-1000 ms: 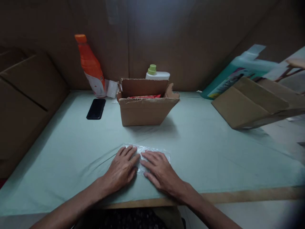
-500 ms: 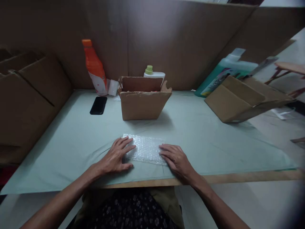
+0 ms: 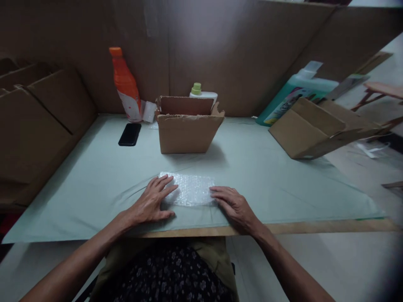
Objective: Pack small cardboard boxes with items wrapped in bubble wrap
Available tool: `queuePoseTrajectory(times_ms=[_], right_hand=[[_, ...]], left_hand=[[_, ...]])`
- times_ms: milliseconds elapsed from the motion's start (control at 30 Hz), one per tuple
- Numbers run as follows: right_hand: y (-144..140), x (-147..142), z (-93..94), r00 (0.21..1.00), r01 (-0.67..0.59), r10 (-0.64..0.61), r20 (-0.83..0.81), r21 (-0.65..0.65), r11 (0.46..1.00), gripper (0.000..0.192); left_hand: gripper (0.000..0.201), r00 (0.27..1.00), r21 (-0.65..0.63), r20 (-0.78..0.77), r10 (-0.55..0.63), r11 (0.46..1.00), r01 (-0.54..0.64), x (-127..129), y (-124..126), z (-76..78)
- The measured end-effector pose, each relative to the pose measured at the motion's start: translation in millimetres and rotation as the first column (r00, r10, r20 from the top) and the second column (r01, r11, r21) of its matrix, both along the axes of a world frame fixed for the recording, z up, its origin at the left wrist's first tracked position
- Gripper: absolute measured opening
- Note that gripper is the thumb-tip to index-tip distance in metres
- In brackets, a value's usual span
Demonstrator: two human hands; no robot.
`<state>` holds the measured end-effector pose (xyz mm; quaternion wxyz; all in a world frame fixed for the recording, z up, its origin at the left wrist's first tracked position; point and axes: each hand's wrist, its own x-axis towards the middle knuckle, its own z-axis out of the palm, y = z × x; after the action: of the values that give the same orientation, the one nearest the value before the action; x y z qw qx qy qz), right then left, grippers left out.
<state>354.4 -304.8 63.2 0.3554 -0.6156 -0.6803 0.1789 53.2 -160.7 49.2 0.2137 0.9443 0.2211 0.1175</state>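
Note:
A flat strip of clear bubble wrap (image 3: 192, 191) lies on the cloth-covered table in front of me. My left hand (image 3: 155, 199) rests over its left end, fingers spread and thumb apart, so it is open. At the right end, my right hand (image 3: 231, 205) lays its outstretched fingers on the edge of the wrap; these fingers are close together and do not visibly grip it. Beyond the wrap stands an open cardboard box (image 3: 185, 134), whose contents I cannot see.
At the back are an orange bottle (image 3: 127, 86), a small wrapped white item (image 3: 149, 112) and a white bottle (image 3: 204, 95) with a green cap. A black phone (image 3: 129, 134) lies left. On the right, a teal bottle (image 3: 285, 98) leans near a tilted box (image 3: 310, 130). Large cartons (image 3: 34, 138) border the left.
The view has shifted slightly, moving everything a little upward. The wrap's lower right part, earlier reaching under my right hand, now ends nearer the fingertips. Both hands stay at the wrap.

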Motion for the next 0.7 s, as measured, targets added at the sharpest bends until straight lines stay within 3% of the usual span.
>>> queuePoseTrajectory(times_ms=[100, 233, 333, 433, 500, 567, 633, 700], right_hand=[[5.4, -6.8, 20.4, 0.942, 0.101, -0.105, -0.319, -0.029, 0.994, 0.019], [20.2, -7.9, 51.5, 0.826, 0.197, -0.186, -0.532, -0.038, 0.98, 0.016], [47.5, 2.0, 55.7, 0.8, 0.231, -0.217, -0.559, -0.047, 0.972, 0.021], [76.3, 19.9, 41.9, 0.846, 0.31, -0.297, -0.442, -0.044, 0.95, 0.031], [84.4, 31.1, 29.5, 0.859, 0.37, -0.35, -0.373, -0.02, 0.929, 0.032], [80.8, 35.6, 19.0, 0.869, 0.406, -0.38, -0.317, 0.017, 0.914, 0.03], [70.6, 28.4, 11.7, 0.915, 0.379, -0.359, -0.185, 0.087, 0.921, 0.028], [62.8, 9.1, 7.1, 0.967, 0.248, -0.254, 0.018, 0.155, 0.956, 0.03]], left_hand=[[0.073, 0.992, -0.047, 0.117, 0.05, 0.998, -0.045, 4.2, 1.4, 4.2], [0.027, 0.906, -0.202, 0.295, 0.302, 0.947, -0.25, 8.5, 10.3, 15.3], [0.031, 0.872, -0.278, 0.285, 0.398, 0.905, -0.322, 17.9, 23.9, 26.4], [0.046, 0.835, -0.317, 0.212, 0.507, 0.844, -0.432, 29.4, 40.8, 30.3], [0.058, 0.803, -0.248, 0.204, 0.561, 0.823, -0.512, 32.2, 48.1, 27.5], [0.065, 0.788, -0.08, 0.271, 0.552, 0.829, -0.553, 30.1, 47.7, 22.5], [0.059, 0.828, 0.144, 0.325, 0.456, 0.842, -0.52, 26.9, 39.7, 18.0], [0.051, 0.909, 0.305, 0.282, 0.307, 0.87, -0.388, 26.9, 28.7, 14.4]])
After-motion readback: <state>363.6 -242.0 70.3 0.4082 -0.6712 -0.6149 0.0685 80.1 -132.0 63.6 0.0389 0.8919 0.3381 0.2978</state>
